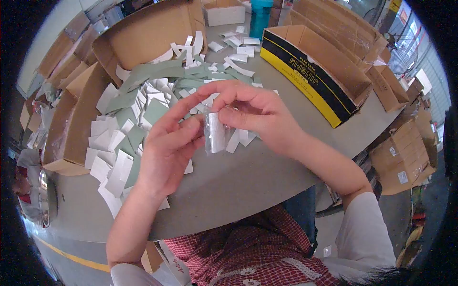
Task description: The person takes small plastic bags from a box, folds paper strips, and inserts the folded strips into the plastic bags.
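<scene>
Between my two hands, above the table, is a small clear plastic bag (214, 136) with a rolled white piece inside. My left hand (169, 138) pinches the bag's left side with thumb and fingers. From the right, my right hand (260, 114) grips the bag's upper part between thumb and index finger. The bag stands roughly upright. Under and beyond my left hand spreads a heap of white paper strips (117, 176) mixed with green strips (152, 71). Several small packed white bags (241, 50) lie farther back on the table.
An open yellow and black box (305, 78) stands at the back right of the grey table (248, 190). Cardboard boxes (71, 128) edge the heap on the left and behind. A teal cup (261, 19) is at the back. A metal bowl (45, 198) sits beyond the left edge.
</scene>
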`<state>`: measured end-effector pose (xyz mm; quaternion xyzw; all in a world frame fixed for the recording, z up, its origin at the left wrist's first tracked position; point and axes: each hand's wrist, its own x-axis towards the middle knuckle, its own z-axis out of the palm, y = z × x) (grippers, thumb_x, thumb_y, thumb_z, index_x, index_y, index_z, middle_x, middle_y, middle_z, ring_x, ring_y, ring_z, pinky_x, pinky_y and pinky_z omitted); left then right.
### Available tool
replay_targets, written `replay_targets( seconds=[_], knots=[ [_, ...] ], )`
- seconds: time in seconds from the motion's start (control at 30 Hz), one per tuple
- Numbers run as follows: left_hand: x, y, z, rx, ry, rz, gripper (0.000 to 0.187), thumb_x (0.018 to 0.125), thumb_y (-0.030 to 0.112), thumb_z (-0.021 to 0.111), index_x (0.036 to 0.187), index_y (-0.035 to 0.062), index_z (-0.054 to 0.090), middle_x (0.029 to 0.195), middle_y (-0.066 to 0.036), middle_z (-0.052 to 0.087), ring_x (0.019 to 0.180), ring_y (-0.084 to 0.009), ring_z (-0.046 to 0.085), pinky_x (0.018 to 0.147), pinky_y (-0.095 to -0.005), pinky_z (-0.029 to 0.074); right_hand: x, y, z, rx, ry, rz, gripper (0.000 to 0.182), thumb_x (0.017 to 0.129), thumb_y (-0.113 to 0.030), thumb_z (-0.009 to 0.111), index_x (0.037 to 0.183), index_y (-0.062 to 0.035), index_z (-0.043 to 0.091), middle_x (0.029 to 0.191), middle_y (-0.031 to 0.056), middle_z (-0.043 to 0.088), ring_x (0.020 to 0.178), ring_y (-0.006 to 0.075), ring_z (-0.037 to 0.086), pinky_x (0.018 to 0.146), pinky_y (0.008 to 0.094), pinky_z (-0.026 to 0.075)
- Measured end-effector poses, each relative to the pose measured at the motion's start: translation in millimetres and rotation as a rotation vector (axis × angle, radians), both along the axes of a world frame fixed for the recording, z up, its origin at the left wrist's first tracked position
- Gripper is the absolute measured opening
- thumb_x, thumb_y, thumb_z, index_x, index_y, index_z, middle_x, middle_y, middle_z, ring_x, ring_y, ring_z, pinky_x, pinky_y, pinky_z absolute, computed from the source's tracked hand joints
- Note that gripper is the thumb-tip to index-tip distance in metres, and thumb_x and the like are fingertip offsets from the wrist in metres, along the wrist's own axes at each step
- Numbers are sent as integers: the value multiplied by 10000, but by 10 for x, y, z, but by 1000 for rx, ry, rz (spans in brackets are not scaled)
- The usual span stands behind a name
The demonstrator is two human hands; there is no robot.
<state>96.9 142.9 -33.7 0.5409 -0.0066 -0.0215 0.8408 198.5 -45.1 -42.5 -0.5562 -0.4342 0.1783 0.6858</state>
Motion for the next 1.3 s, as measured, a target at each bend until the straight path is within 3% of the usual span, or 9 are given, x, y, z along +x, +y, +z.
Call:
replay_targets(
  seconds=[0.07,0.17,0.37,0.47,0.67,0.87,1.27,1.3],
  knots=[
    [3,-56,17,-6,5,-27,589,947,178,626,1454,-10,393,1217,-108,615,1096,-212,623,981,-339,485,-8,-10,1,30,82,46,102,946,-74,602,1035,-64,652,1382,95,527,1165,162,553,966,333,463],
    [-23,-90,68,-46,42,-59,600,913,150,668,1432,-11,414,1230,-109,603,1109,-216,614,1005,-350,473,-13,-8,-33,1,115,71,123,935,-67,616,1055,-60,643,1395,109,495,1173,183,550,970,348,468],
    [6,-36,-26,187,10,22,579,864,97,705,1382,-10,469,1218,-77,604,1122,-174,581,983,-314,445,96,18,-111,-22,-186,64,164,906,-70,668,1063,-38,630,1354,127,498,1194,182,531,951,327,502],
    [8,-53,-86,315,-28,70,590,829,88,740,1357,-8,494,1193,-65,597,1087,-151,571,962,-296,440,39,74,-144,-72,-210,-112,120,891,-101,704,953,-30,630,1217,121,562,1063,196,614,913,344,544],
    [38,-83,-75,319,-49,133,527,834,92,759,1300,-8,534,1096,-65,619,1021,-133,579,896,-275,458,48,47,-164,-108,-197,-205,117,866,-76,701,918,-10,620,975,96,640,870,178,662,814,328,552],
    [75,-15,-106,402,-41,139,378,871,60,720,1213,-6,572,972,-48,660,909,-112,608,813,-252,471,25,38,-149,-119,-621,-300,107,830,-46,704,894,-14,624,861,109,651,777,217,665,700,328,533],
    [68,6,-143,484,-75,207,339,833,60,712,1145,26,582,904,-24,668,842,-104,630,785,-252,476,-24,52,-136,-298,-237,-200,130,864,-114,702,911,-17,629,852,128,679,734,229,676,678,342,534],
    [64,-8,-160,486,-84,207,328,840,67,707,1142,27,585,902,-20,668,840,-102,628,778,-252,477,-16,49,-143,-293,-291,-212,126,863,-112,701,907,-19,628,850,127,678,737,231,676,678,345,532]
  ],
)
